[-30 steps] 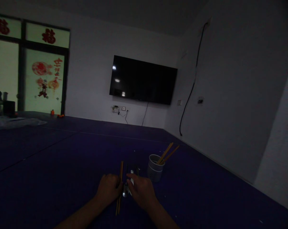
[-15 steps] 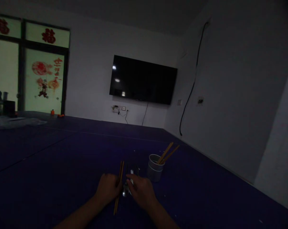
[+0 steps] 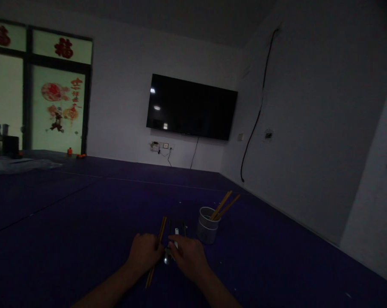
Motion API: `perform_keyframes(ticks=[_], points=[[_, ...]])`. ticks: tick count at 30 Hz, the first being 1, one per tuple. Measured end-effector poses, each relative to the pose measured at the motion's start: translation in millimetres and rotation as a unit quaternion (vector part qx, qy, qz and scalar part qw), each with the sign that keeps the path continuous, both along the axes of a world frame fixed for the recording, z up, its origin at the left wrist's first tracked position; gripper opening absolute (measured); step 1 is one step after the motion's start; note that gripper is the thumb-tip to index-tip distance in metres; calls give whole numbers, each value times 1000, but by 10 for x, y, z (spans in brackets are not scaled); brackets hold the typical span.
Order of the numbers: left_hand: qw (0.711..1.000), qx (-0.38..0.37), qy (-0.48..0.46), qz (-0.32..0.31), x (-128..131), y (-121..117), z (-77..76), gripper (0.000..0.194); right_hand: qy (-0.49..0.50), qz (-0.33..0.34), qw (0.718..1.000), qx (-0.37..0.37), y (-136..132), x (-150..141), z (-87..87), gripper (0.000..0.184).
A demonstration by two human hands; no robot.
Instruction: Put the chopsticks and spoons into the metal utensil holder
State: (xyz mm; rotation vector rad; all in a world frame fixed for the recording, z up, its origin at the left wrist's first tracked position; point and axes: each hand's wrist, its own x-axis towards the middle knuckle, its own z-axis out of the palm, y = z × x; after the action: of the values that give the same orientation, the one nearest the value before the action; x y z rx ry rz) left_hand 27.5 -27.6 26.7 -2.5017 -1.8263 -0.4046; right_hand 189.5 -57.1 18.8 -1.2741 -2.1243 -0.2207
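Note:
My left hand (image 3: pixel 146 252) is closed around a pair of wooden chopsticks (image 3: pixel 162 229). Their tops lean to the right, and their lower ends stick out below the hand. Close beside it, my right hand (image 3: pixel 190 256) pinches the handle of a metal spoon (image 3: pixel 166 258), whose shiny bowl shows between the two hands. A white-handled utensil (image 3: pixel 176 231) and a dark thin utensil (image 3: pixel 184 226) lie partly hidden behind my right fingers. To the right of that hand stands a grey cup (image 3: pixel 207 233) with several wooden chopsticks (image 3: pixel 223 206) leaning in it.
The purple surface (image 3: pixel 122 205) stretches to the walls, with small white specks on it. A black cable (image 3: pixel 253 132) hangs down the right wall. Clear plastic sheeting (image 3: pixel 23 166) and small orange items (image 3: pixel 70 151) lie at the far left. A television (image 3: pixel 193 107) hangs on the back wall.
The lower ends of the chopsticks in my left hand have swung to the left, so the pair tilts more. My right hand and the cup stay nearly where they were.

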Motion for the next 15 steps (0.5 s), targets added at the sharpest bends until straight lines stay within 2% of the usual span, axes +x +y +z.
perform_keyframes(ticks=[15], points=[[1000, 3, 23, 10, -86, 43, -14, 36, 5, 3, 1000, -27, 12, 1, -14, 29]])
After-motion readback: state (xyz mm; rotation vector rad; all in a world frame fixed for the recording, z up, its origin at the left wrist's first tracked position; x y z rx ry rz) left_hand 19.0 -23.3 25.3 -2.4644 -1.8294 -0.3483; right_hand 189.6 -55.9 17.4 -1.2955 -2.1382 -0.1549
